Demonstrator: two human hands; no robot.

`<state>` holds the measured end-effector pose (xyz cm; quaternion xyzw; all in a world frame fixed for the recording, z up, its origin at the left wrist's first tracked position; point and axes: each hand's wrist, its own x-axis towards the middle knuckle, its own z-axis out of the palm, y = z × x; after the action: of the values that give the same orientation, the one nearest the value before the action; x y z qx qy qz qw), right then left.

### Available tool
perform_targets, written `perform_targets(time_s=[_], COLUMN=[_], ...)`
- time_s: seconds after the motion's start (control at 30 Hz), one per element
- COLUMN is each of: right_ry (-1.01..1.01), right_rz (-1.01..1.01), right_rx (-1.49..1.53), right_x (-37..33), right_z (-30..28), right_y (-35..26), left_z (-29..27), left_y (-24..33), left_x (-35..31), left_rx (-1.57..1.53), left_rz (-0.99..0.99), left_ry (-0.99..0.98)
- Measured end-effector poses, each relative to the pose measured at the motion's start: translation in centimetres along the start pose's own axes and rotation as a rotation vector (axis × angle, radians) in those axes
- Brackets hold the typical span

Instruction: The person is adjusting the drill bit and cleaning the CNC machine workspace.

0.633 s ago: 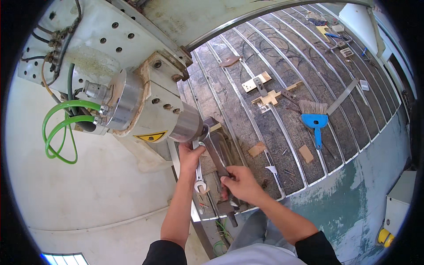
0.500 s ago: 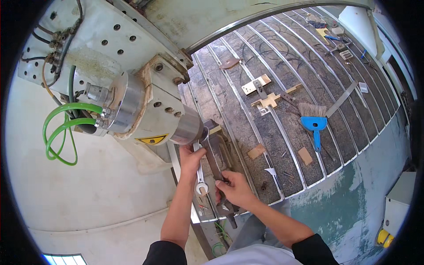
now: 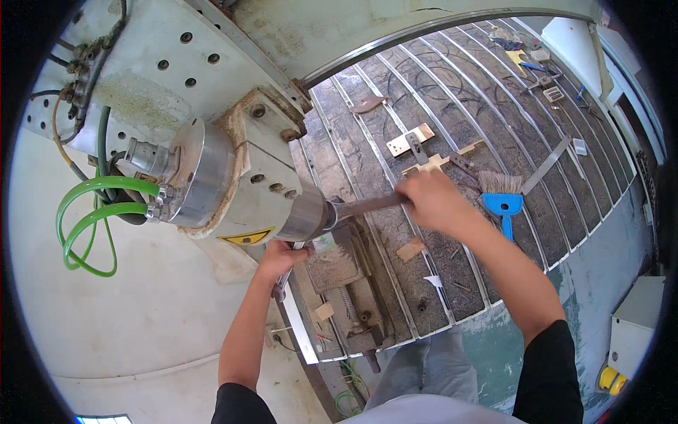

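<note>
A machine spindle with a metal nose points down toward the bed. My left hand is closed around a silver open-end wrench beside the spindle nose. One end of this wrench sticks out below my fingers. My right hand grips the far end of a darker, long-handled wrench. That wrench's head meets the tip of the spindle, and its handle reaches out to the right. Under the spindle tip sits a dusty machine vise with a threaded screw.
The slatted bed carries a blue-handled brush, brass-coloured clamp pieces, a steel ruler and small cardboard scraps. Green hoses loop from the spindle motor at left. A yellow object stands at lower right.
My right hand has swung the long-handled wrench from near me out to the right, away from the silver wrench. My left hand has shifted left and down with its wrench.
</note>
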<state>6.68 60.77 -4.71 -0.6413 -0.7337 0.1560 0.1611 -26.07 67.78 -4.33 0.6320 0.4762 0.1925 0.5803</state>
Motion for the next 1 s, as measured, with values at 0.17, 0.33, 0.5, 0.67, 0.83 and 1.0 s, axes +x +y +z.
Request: perform_targets(time_s=[0.17,0.33,0.5,0.67,0.83,1.0], right_ry=[0.223,0.307,-0.025,-0.079,0.003,-0.045], right_rz=[-0.313,-0.227,0.133,0.188,0.205,0.213], right_rx=[-0.189,-0.27,0.196,0.425,0.459,0.482], right_x=[7.3,3.4,-4.9,-8.0,-8.0,-6.6], right_z=[0.3,-1.3,-1.3,1.1,2.8,1.2], right_y=[1.8,2.9,0.3,-4.1,-5.7,-6.9], left_z=[0.0,0.7,3.9,6.0,7.1,5.3], left_y=[-1.3,-0.9,0.4,0.8,1.2,-1.0], left_x=[0.4,0.4,-0.7,-0.9,-0.8,-0.3], left_rx=[0.023,-0.042,-0.235,-0.246,-0.221,-0.226], left_rz=[0.05,0.031,0.016,0.051,0.096,0.029], left_ry=[0.018,0.048,0.271,0.298,0.339,0.298])
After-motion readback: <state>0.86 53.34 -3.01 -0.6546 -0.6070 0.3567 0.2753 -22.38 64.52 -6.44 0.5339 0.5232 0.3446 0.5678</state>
